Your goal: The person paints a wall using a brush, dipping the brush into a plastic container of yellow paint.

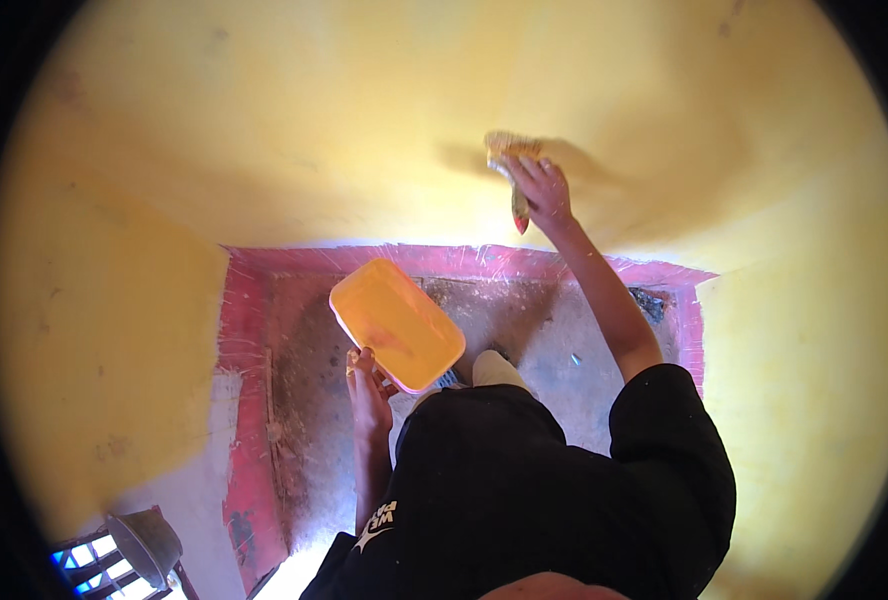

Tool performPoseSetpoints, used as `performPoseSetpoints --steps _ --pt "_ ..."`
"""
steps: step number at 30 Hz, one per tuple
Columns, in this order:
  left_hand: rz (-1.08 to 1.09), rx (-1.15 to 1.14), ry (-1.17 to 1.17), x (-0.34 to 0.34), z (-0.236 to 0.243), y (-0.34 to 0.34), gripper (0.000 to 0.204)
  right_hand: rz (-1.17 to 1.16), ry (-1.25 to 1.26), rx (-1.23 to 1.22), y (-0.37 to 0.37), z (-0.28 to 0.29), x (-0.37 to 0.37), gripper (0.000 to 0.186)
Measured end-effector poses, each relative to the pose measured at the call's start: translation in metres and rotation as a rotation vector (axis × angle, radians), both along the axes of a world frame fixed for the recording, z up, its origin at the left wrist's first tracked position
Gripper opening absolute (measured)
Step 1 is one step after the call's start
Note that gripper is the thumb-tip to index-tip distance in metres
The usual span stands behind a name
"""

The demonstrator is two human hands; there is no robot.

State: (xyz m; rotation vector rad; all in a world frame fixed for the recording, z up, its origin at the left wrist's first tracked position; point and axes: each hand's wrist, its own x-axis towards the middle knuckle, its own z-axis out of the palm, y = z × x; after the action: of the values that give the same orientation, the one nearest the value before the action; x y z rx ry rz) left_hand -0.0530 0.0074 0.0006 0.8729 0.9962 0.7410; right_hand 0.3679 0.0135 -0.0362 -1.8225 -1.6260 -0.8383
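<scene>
Raised to the upper middle, my right hand [542,190] grips a wide paintbrush [509,160]. Its pale bristles touch or nearly touch the yellow wall [364,130], and the handle's red tip points down. At waist height, my left hand [366,385] holds a rectangular plastic tub [404,325] by its near left side. Yellow-orange paint shows inside the tub, which looks tilted. The fingers of my left hand are partly hidden beneath the tub.
A pink band [249,330] with pale splashes runs along the foot of the walls. The stained floor [554,380] bears a small light scrap and a dark object [648,303] in the right corner. A grey bowl-like container [149,545] is beside a barred opening at lower left.
</scene>
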Motion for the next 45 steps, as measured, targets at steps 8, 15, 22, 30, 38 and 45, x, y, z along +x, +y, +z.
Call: performPoseSetpoints --steps 8,15,22,30,38,45 --pt "-0.074 0.03 0.053 -0.002 -0.007 0.006 0.049 0.021 0.308 0.06 -0.003 0.021 -0.051 0.032" --pt "-0.16 0.088 0.034 -0.001 -0.007 0.016 0.049 0.273 1.189 0.325 -0.047 0.073 -0.175 0.034" --pt "-0.239 0.119 -0.017 0.007 0.012 0.016 0.049 0.095 1.054 0.047 -0.077 0.098 -0.236 0.031" --pt "-0.301 0.165 -0.045 0.006 0.011 0.02 0.049 0.018 0.8 -0.071 -0.069 0.061 -0.245 0.027" --pt "-0.265 0.121 -0.208 0.007 0.011 0.022 0.039 -0.039 0.928 -0.05 -0.073 0.072 -0.255 0.023" --pt "-0.235 0.078 -0.145 0.005 0.011 0.017 0.035 0.056 0.955 0.131 -0.082 0.049 -0.24 0.022"
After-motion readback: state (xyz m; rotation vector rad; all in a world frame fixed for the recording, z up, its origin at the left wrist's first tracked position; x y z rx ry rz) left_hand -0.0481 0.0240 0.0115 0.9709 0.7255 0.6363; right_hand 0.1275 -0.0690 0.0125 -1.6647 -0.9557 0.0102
